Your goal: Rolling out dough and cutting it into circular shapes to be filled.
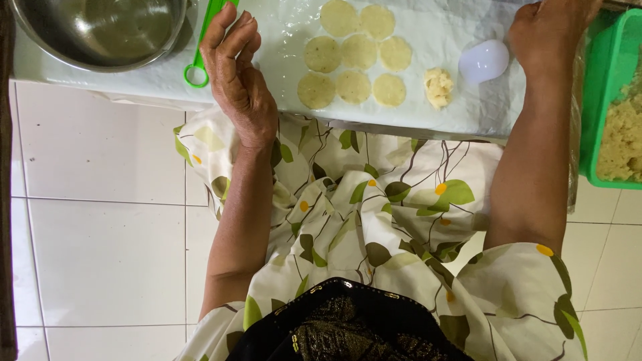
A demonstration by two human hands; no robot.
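My left hand rests edge-down on the plastic-covered board, fingers loosely apart and holding nothing, just right of a green utensil handle. Several flat pale dough discs lie in rows on the board. To their right sits a rough lump of dough and a small white cup. My right hand is pressed on the board's far right beside the cup; its fingers are cut off by the top edge of the frame.
A steel bowl stands at the top left. A green tub of crumbly pale dough sits at the right edge. White floor tiles lie below, and a leaf-print garment covers my lap.
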